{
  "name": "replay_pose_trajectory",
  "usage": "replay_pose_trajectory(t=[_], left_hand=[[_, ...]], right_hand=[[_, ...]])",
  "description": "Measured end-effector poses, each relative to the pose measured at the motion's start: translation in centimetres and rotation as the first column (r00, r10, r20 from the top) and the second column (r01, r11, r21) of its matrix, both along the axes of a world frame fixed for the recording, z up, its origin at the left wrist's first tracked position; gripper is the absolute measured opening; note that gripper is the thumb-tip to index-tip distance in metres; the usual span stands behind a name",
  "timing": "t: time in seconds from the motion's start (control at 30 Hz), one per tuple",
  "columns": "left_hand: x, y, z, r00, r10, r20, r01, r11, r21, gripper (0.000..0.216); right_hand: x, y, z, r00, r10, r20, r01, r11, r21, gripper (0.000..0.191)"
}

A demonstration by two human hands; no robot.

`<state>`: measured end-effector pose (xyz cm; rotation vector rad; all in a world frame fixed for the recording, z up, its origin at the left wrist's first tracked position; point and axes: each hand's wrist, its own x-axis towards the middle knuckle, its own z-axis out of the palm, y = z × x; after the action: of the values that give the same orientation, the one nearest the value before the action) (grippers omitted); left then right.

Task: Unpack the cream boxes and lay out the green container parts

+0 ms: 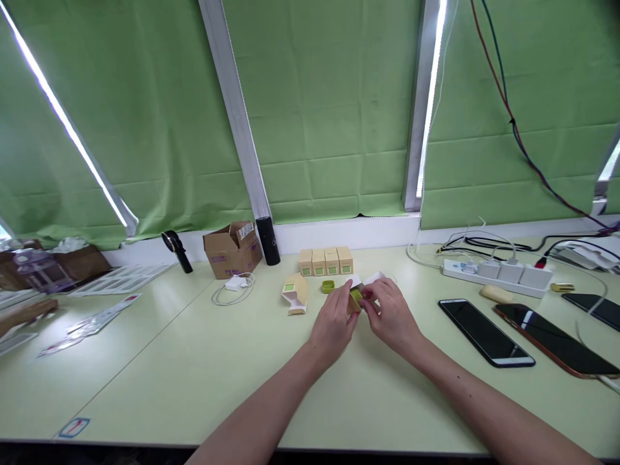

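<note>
"Where do your hands work here?"

"Above the pale tabletop [213, 374], my left hand [332, 323] and right hand [394, 315] meet at a small brown box [355, 303], just right of the scene's center."

"How do the fingers stand?"

"On the left they are closed around the side of the box, gripping it. On the right, my thumb and forefinger come together at its edge; they seem to pinch something there, though the fingers hide too much for me to be certain. Olive green shows within the box."

"What surrounds the two of you, hands and box?"

"Just beyond my left hand sits a little olive-green tray [328, 287]. Farther back, a row of four small boxes [318, 259] stands side by side, green labels facing me. To the left lies an opened carton piece [299, 289] with a similar label."

"And farther out?"

"At left, a white charger [236, 283] rests with its cable in front of a cardboard box [233, 252], beside an upright black cylinder [268, 241]. At right, a black-screened phone [485, 332] lies flat before a white power strip [494, 278]. Green curtains [320, 110] hang behind everything."
</note>
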<state>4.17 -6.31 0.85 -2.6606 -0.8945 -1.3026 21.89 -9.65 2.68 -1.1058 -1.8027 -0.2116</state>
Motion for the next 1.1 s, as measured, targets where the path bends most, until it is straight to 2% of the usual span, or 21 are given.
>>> replay_pose_trajectory(t=[0.23,0.5,0.6,0.73,0.93,1.1], left_hand=[[0.2,-0.5,0.3,0.997,0.034,-0.064,-0.028,0.994,0.101,0.069],[0.0,-0.1,0.5,0.994,0.078,-0.076,-0.068,0.99,0.126,0.069],[-0.3,0.2,0.7,0.994,0.09,-0.059,-0.081,0.987,0.139,0.07],[-0.6,0.4,0.8,0.995,0.087,-0.044,-0.082,0.99,0.115,0.072],[-0.8,0.6,1.0,0.996,0.092,0.005,-0.092,0.994,0.059,0.075],[-1.7,1.5,1.1,0.982,0.129,0.135,-0.125,0.991,-0.04,0.076]], right_hand=[[-0.4,0.3,-0.2,0.997,-0.075,-0.02,0.074,0.997,-0.026,0.008],[-0.3,0.7,-0.3,0.973,-0.021,-0.23,-0.025,0.981,-0.193,0.013],[-0.2,0.6,-0.1,0.924,0.005,-0.382,-0.105,0.964,-0.242,0.013],[0.1,0.6,0.1,0.828,-0.017,-0.56,-0.182,0.937,-0.298,0.023],[1.2,1.4,0.1,0.731,-0.042,-0.681,-0.226,0.927,-0.3,0.039],[2.1,1.8,0.6,0.644,-0.023,-0.765,-0.302,0.911,-0.282,0.046]])
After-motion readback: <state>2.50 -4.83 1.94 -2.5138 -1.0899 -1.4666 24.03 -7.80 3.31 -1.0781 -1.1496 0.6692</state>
